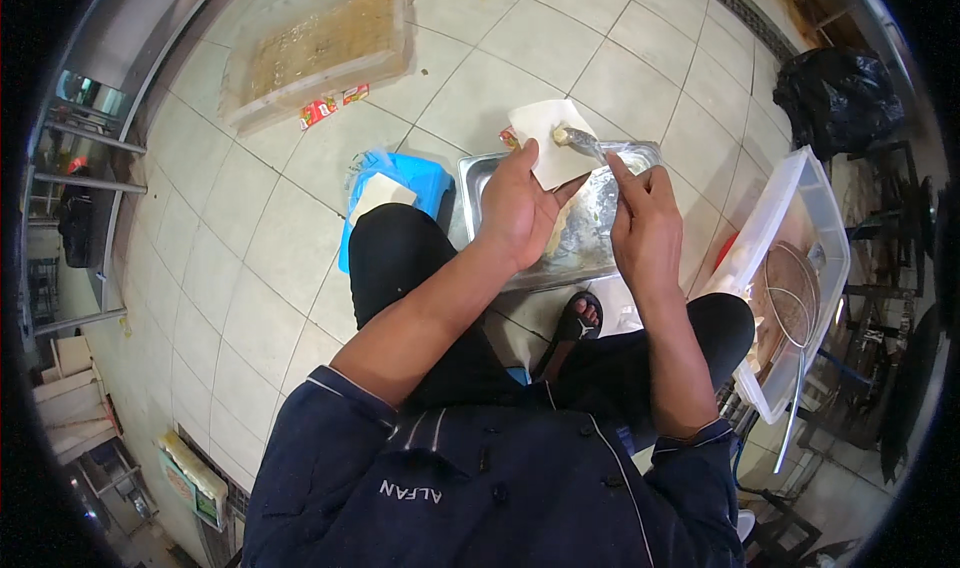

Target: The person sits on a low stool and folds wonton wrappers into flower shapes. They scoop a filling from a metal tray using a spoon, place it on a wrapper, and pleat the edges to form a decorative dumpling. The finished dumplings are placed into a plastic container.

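My left hand (515, 206) holds a thin white square wrapper sheet (538, 126) between thumb and fingers, over a shallow metal tray (590, 253). In my right hand (648, 226) is a metal spoon (590, 148), its bowl over the sheet. A small pale lump of filling (561, 136) shows at the spoon's tip; whether it rests on the sheet, I cannot tell. Some pale stuff lies in the tray, partly hidden by my hands. Left of the tray, beside my knee, more white sheets (385, 194) lie on a blue plastic container (428, 176).
A translucent plastic crate (236, 103) stands on the tiled floor at the far left, red packets (319, 114) beside it. To my right, a white plastic bin (792, 180) holds a round strainer (790, 288). A black plastic bag (838, 98) sits beyond it. Metal racks line both sides.
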Available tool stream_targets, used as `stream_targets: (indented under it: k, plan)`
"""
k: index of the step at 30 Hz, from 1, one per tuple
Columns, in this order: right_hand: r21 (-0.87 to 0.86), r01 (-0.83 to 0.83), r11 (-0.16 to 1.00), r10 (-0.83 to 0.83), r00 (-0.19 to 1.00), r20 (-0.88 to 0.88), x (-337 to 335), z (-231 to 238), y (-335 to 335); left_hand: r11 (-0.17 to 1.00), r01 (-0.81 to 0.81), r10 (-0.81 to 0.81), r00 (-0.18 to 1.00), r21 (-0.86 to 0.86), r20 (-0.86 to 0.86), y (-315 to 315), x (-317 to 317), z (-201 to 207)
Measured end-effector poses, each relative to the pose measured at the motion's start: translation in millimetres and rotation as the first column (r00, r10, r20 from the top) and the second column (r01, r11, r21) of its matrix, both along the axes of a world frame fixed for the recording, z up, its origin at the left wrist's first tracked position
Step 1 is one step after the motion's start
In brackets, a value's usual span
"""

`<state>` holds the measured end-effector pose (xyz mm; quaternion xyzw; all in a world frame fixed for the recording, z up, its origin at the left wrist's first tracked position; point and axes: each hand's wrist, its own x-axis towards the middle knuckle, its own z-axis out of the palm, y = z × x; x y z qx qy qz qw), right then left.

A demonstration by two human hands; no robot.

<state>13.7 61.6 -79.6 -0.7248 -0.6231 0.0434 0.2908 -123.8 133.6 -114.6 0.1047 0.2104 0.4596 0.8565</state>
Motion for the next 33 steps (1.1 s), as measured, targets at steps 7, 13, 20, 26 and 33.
stream_targets:
  k: [7,13,20,26,33]
  plan:
    - [0.208,-0.136,0.968,0.103,0.981,0.162,9,-13,1,1.0,0.019,-0.019,0.998,0.013,0.058,0,-1,0]
    - [0.174,-0.161,0.972,0.156,0.987,0.042,7,-7,-3,0.999,0.03,-0.029,0.996,-0.014,0.083,3,-5,-1]
    - [0.021,-0.079,0.997,0.081,0.99,-0.119,6,3,-8,0.994,-0.067,0.075,0.994,-0.089,0.084,12,-7,-6]
    - [0.133,-0.075,0.988,0.068,0.996,0.057,9,0,-10,0.994,-0.094,0.099,0.992,-0.063,0.082,15,-10,-5]
    - [0.2,-0.115,0.973,0.075,0.978,0.197,7,4,-3,0.997,0.034,-0.027,0.995,0.071,-0.096,-4,5,-2]
